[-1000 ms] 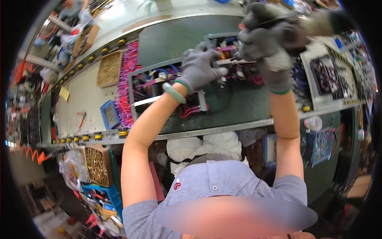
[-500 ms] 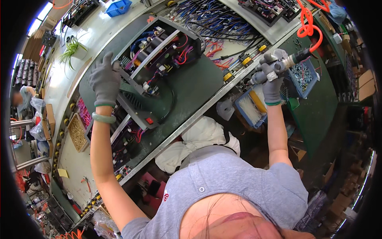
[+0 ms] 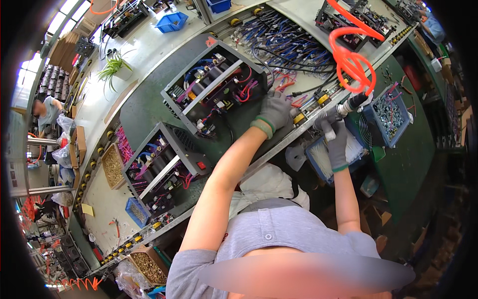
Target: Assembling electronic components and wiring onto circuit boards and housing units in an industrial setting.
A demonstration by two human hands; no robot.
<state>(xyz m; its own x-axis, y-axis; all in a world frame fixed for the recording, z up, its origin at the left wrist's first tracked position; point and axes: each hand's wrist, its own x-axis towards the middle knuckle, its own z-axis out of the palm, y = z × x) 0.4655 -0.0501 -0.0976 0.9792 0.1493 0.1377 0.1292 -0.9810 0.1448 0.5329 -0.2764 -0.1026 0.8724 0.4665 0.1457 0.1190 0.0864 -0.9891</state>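
My left hand (image 3: pixel 275 110), in a grey knitted glove, is at the right end of an open-framed electronic unit (image 3: pixel 214 87), beside red wires. Its fingers point away from me, slightly apart; whether they touch the frame cannot be made out. In my gloved right hand (image 3: pixel 337 144) is a grey air screwdriver (image 3: pixel 329 118), held over the bench's front edge. An orange coiled hose (image 3: pixel 351 65) runs up from its black end fitting. Nearer me on the left stands a second, similar unit (image 3: pixel 164 169) with a red switch on its dark panel.
Bundled cables (image 3: pixel 286 42) lie beyond the units. At right are a blue bin of screws (image 3: pixel 391 117) and a bin of white ties (image 3: pixel 321 157). A tan parts tray (image 3: pixel 113 167) and small blue bin (image 3: pixel 136 212) sit left. Another person (image 3: pixel 50 112) is at far left.
My left hand has crossed from the left side of the far unit to its right end. My right hand has shifted slightly left with the screwdriver. The view has moved too.
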